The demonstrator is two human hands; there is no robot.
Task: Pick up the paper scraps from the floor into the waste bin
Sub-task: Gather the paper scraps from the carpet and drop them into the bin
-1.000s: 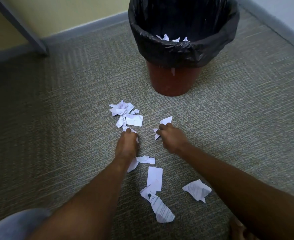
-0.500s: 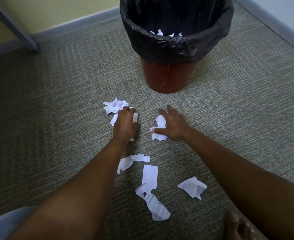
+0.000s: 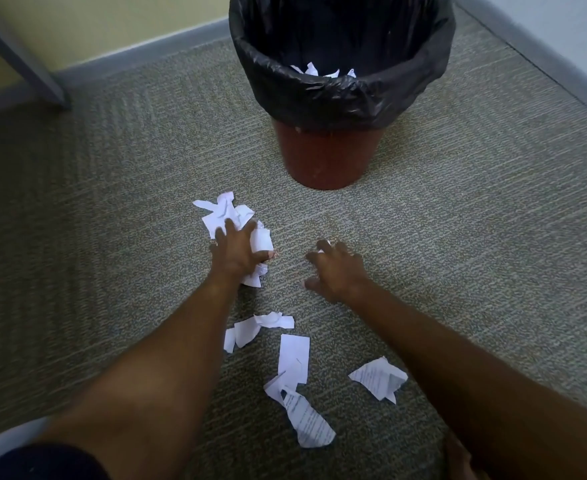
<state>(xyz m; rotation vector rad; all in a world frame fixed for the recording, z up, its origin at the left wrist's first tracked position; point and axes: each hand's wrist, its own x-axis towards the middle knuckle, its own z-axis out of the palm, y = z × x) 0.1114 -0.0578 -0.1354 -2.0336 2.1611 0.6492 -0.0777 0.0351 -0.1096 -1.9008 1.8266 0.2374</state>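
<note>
Scrap wad (image 3: 261, 239) pinched in left hand (image 3: 238, 252) fingers, small scrap (image 3: 323, 242) under curled right hand (image 3: 337, 268) fingers; squeeze both tight before lifting to waste bin (image 3: 330, 157).

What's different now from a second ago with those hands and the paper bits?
The left hand slid forward, toward the waste bin, onto the far scraps and now grips some between thumb and fingers. The right hand curled over its white scrap, now nearly hidden. The near scraps and the waste bin stayed put.
</note>
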